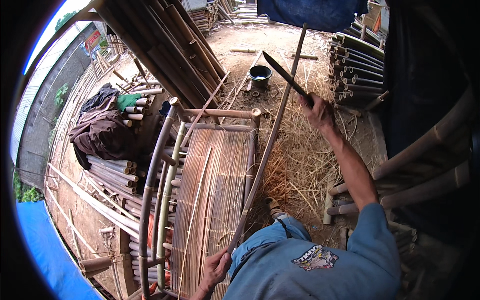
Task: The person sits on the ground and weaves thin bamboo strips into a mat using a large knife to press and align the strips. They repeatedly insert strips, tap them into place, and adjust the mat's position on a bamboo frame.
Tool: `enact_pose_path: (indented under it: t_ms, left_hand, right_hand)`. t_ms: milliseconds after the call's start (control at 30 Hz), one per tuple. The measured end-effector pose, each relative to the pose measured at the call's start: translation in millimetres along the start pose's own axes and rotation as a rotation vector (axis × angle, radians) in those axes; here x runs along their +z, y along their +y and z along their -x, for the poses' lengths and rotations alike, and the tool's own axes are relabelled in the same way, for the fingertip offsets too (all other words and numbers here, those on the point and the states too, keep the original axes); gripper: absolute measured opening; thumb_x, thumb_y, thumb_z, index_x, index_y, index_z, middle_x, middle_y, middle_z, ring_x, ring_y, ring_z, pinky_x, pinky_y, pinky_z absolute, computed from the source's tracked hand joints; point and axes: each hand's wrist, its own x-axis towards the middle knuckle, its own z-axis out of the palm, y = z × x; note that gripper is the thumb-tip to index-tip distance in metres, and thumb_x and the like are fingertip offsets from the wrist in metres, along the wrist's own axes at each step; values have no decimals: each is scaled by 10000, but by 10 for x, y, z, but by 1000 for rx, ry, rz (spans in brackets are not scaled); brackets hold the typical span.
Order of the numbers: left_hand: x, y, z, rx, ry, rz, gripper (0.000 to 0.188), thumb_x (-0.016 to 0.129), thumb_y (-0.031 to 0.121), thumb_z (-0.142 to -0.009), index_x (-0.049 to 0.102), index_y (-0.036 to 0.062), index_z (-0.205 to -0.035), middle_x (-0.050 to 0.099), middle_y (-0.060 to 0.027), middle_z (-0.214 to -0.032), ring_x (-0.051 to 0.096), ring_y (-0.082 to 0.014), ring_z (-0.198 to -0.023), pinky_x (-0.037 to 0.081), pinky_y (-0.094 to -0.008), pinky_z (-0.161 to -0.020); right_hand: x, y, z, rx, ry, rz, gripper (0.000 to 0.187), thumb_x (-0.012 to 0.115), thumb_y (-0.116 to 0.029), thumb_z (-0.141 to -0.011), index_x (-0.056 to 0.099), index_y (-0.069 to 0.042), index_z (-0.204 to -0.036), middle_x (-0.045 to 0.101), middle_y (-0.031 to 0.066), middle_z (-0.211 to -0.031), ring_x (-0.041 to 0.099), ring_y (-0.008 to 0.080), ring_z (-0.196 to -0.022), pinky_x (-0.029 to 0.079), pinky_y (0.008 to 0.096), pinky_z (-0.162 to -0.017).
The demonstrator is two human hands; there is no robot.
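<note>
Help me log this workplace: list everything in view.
knife: one, dark, upper centre
long strip: one, brown, across centre
slatted bamboo frame: one, brown, centre-left
bucket: one, dark, upper centre
bamboo poles: many, mostly brown, stacked left and right, leaning at top
cloths: several, brown and green, on left poles
sheets: two blue, top and lower left
shavings: many, straw-coloured, right of frame
wall: one, grey, far left
shirt: one, blue, bottom
left fingers: one set, bare, strip's lower end
right fingers: one set, bare, round knife handle
</note>
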Motion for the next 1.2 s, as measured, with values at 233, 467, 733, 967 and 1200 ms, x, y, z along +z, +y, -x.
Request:
enact_pose_path:
  t_ms: [233, 467, 733, 967, 1200]
  left_hand:
    - [-247, -137, 185, 33, 34, -125, 290, 530, 137, -975, 597, -61, -1175, 475, 43, -645, 417, -30, -552, 342, -200, -490]
    - [-277, -162, 367, 71, 31, -135, 324, 523, 191, -980, 608, -77, -1142, 473, 54, -616, 409, -22, -518, 311, -201, -455]
    - [-483, -630, 801, -56, 83, -83, 370, 499, 326, -996, 678, 6, -1042, 473, 60, -623, 406, -36, -532, 307, -221, -469]
    - [-569, -506, 541, -54, 5, -44, 419, 576, 271, -960, 580, -97, -1159, 518, -1, -647, 442, -62, -526, 340, -227, -478]
    - [-183, 458, -856, -138, -280, 48, 347, 594, 322, -957, 646, 35, -1145, 453, 85, -643, 384, -19, -497, 296, -204, -432]
  right_hand:
    - [-2, -163, 99, -90, -21, -12, 624, 354, -686, -923, 558, -118, -770, 463, -5, -513, 475, 87, -421, 373, 319, -350]
    - [-181, 17, -235, -16, -55, 32, 692, 359, -760, -870, 582, -106, -845, 567, 68, -570, 590, 216, -519, 472, 393, -502]
    - [-1254, 783, -1170, 115, 136, 202, 822, 350, -784, -849, 669, -32, -935, 661, 250, -816, 658, 396, -850, 494, 449, -726]
    - [-1896, 956, -1185, 555, 247, 99, 872, 461, -806, -779, 653, 45, -808, 603, 110, -588, 665, 240, -623, 510, 386, -546]
    - [122, -680, 856, 375, 8, -976, 313, 698, -367, -859, 672, -69, -949, 681, 89, -830, 520, 54, -454, 429, 206, -378]
